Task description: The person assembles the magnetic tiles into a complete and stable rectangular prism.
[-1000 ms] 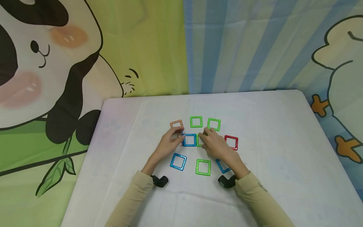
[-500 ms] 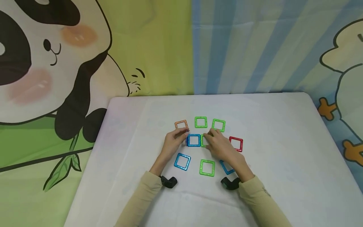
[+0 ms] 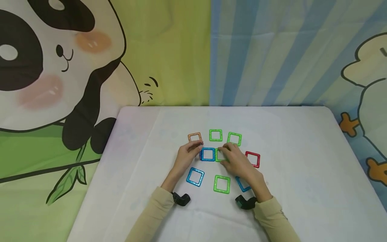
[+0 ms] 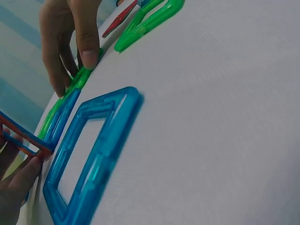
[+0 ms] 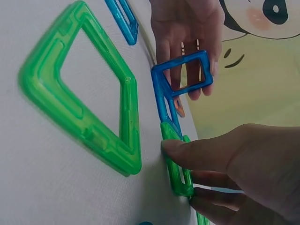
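Square magnetic tiles with open centres lie on the white table. My left hand pinches a blue tile that stands upright at the left edge of a flat blue tile. In the left wrist view, thumb and fingers grip that upright tile at its outer side. My right hand pinches a flat green tile, thumb on the near edge and fingers at the far edge. The green tile's left edge meets the flat blue one. In the head view the right fingers hide much of the green tile.
Around the joined pair lie an orange tile, two green tiles behind, and a red tile at right. Nearer are a blue tile, a green tile and another blue tile partly under the right wrist.
The head view has shifted, so the table and hands appear farther right and slightly lower. Both hands keep nearly the same places against the tiles.
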The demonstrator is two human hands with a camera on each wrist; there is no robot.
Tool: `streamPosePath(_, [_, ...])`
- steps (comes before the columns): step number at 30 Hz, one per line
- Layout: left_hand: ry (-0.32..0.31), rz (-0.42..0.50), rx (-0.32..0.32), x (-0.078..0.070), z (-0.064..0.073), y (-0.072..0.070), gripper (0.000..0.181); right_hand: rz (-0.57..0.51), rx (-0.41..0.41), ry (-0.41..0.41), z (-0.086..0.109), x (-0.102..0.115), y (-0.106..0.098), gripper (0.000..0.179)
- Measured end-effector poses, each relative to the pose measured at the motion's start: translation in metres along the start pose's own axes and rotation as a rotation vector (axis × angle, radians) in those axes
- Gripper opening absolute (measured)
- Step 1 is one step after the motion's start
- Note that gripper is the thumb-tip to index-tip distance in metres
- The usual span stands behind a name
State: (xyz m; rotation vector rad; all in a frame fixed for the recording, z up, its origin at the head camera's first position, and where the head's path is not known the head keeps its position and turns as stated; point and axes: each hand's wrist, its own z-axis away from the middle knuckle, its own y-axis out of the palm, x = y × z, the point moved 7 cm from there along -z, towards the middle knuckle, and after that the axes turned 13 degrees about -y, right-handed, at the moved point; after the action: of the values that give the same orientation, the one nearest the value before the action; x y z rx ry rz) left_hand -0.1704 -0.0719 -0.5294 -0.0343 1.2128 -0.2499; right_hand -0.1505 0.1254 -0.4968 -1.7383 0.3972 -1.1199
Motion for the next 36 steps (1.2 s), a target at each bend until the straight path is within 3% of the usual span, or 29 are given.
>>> streamPosePath(15, [0.003, -0.049, -0.032, -0.001, 0.001, 0.001, 0.035, 0.004, -0.022, -0.025, 0.004, 0.012, -0.008, 0.056])
streamPosePath(25, [-0.001, -0.050, -0.033, 0.002, 0.000, 0.002, 0.034, -0.009, -0.068, -0.083, 0.012, 0.024, -0.011, 0.044])
streamPosePath(36, [0.006, -0.063, -0.032, 0.000, 0.002, 0.003, 0.036, 0.006, -0.020, -0.089, 0.025, 0.033, -0.002, 0.038])
